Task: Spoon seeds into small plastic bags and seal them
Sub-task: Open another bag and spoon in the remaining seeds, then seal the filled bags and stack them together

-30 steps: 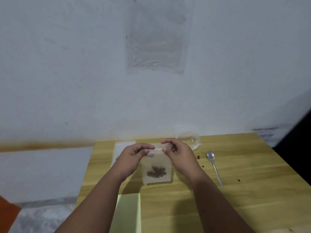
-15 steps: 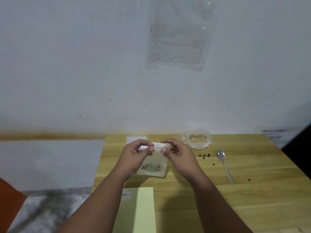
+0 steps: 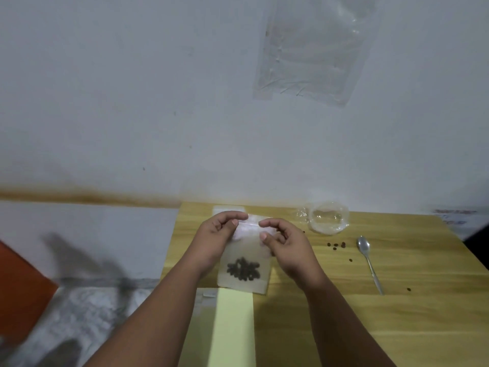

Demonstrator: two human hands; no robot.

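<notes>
A small clear plastic bag point(image 3: 244, 256) with a clump of dark seeds point(image 3: 243, 268) in its lower part hangs upright over the wooden table point(image 3: 397, 313). My left hand point(image 3: 215, 238) pinches the bag's top strip at its left end. My right hand point(image 3: 285, 245) pinches the same strip at its right end between thumb and curled fingers. A metal spoon point(image 3: 368, 262) lies on the table to the right, bowl toward the wall. A clear round container point(image 3: 329, 217) stands at the back, and a few loose seeds point(image 3: 336, 245) lie between it and the spoon.
A pale yellow-green strip point(image 3: 234, 327) lies on the table under my forearms. Another flat clear bag point(image 3: 229, 208) rests by the wall behind my hands. The table's left edge drops to a grey floor with an orange object point(image 3: 21, 295). A plastic sheet point(image 3: 315, 49) hangs on the wall.
My hands have kept hold of the bag's top strip. The bag lay tilted back half a second ago and now hangs straight again with the seeds plainly showing. The view has swung left.
</notes>
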